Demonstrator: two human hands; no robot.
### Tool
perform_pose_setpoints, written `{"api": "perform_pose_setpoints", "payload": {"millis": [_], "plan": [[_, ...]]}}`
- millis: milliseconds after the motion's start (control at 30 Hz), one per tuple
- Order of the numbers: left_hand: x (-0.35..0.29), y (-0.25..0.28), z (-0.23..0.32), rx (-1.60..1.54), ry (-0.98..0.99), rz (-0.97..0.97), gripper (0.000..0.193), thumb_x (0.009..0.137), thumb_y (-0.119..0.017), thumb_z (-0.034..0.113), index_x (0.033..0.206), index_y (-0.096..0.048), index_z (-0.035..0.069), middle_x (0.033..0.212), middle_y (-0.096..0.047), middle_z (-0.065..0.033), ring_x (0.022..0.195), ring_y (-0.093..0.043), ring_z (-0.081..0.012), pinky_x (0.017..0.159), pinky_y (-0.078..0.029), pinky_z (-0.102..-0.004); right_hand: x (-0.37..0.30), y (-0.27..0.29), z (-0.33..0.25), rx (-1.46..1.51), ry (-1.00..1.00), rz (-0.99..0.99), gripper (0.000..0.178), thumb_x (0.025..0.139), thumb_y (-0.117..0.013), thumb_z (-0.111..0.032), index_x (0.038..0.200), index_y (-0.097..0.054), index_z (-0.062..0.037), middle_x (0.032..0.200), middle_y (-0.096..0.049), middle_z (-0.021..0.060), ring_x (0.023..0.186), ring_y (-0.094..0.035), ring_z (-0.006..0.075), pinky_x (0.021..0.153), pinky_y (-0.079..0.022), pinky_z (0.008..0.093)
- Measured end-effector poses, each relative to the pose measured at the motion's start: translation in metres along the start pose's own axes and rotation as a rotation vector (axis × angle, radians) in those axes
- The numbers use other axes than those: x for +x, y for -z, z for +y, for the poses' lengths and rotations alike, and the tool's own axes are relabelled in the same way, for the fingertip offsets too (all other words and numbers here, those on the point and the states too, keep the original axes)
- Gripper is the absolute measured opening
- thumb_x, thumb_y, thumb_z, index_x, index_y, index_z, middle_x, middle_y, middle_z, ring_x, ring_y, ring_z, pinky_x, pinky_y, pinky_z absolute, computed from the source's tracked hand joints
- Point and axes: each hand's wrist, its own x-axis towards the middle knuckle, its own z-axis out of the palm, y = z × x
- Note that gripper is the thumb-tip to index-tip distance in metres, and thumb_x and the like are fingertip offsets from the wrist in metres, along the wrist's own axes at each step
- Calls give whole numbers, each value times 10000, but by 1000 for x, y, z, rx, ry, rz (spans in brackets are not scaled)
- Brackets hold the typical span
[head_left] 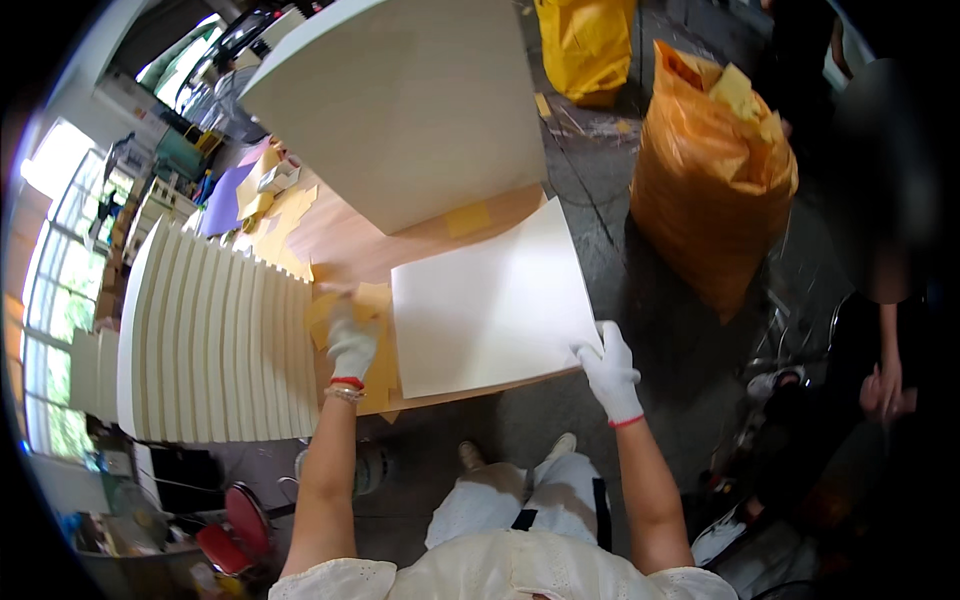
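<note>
Brown tabletop (350, 255) bears a white sheet (490, 300) at its near right corner, edge pinched by the gloved right hand (610, 374); the left hand (352, 345), beside yellow pieces (374, 298), is too blurred to tell its fingers.

One view: wide fisheye on the wearer's head, left of a side-by-side pair, upright, facing down and forward. Own shirt (480, 565) closest, at bottom edge; left hand (352, 345) and right hand (610, 373) near, table (345, 250) beyond, windows (62, 395) far left. Rim bends edges.
</note>
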Motion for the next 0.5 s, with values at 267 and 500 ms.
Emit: {"api": "perform_pose_setpoints", "payload": {"millis": [267, 500], "plan": [[79, 8, 136, -454, 157, -903, 1093, 693, -824, 381, 1510, -159, 90, 1503, -302, -164, 1361, -333, -297, 1108, -301, -330, -46, 60, -106, 30, 224, -188, 283, 790, -631, -2, 1067, -577, 16, 901, -666, 108, 823, -634, 156, 728, -507, 300], [35, -75, 103, -460, -157, -902, 991, 708, -768, 420, 1489, -237, 120, 1330, -554, -123, 1201, -543, -287, 969, -441, -364, -50, 111, -188, -146, 266, -313, 279, 765, -702, -54, 1018, -604, 12, 862, -662, 70, 791, -605, 111, 726, -492, 269]]}}
